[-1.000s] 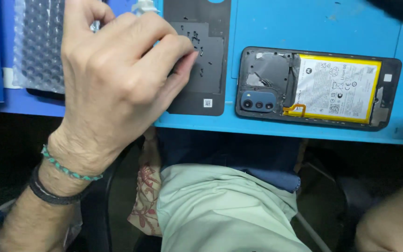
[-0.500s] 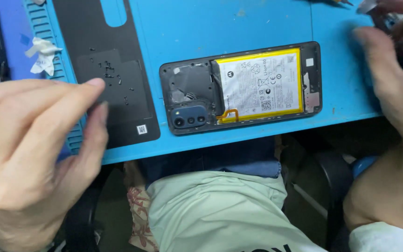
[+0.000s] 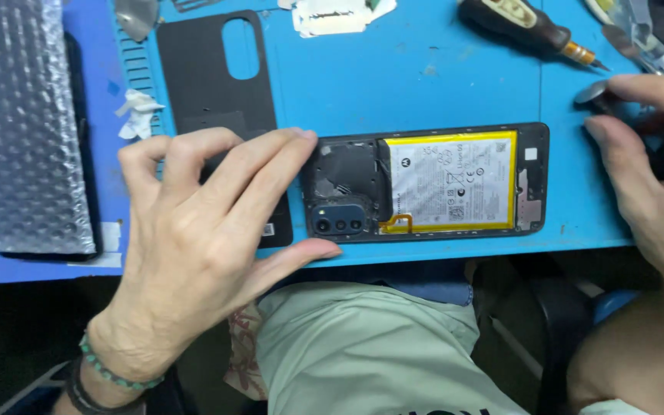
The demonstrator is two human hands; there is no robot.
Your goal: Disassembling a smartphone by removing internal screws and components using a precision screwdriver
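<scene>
Whereas half a second ago the left hand (image 3: 209, 230) hovered blurred at the lower left of the head view, it now lies spread and relaxed at left centre, gripping nothing, fingers over the detached black back cover (image 3: 220, 100) and fingertips touching the left end of the opened phone (image 3: 424, 183), so the phone looks steadied. At the right edge the right hand (image 3: 647, 177) pinches a small round grey piece (image 3: 595, 94). Counted on the blue mat (image 3: 424, 69): one phone, one yellow-framed battery (image 3: 451, 183), one cover, one screwdriver (image 3: 528, 27), one bubble-wrap sheet (image 3: 21, 131).
</scene>
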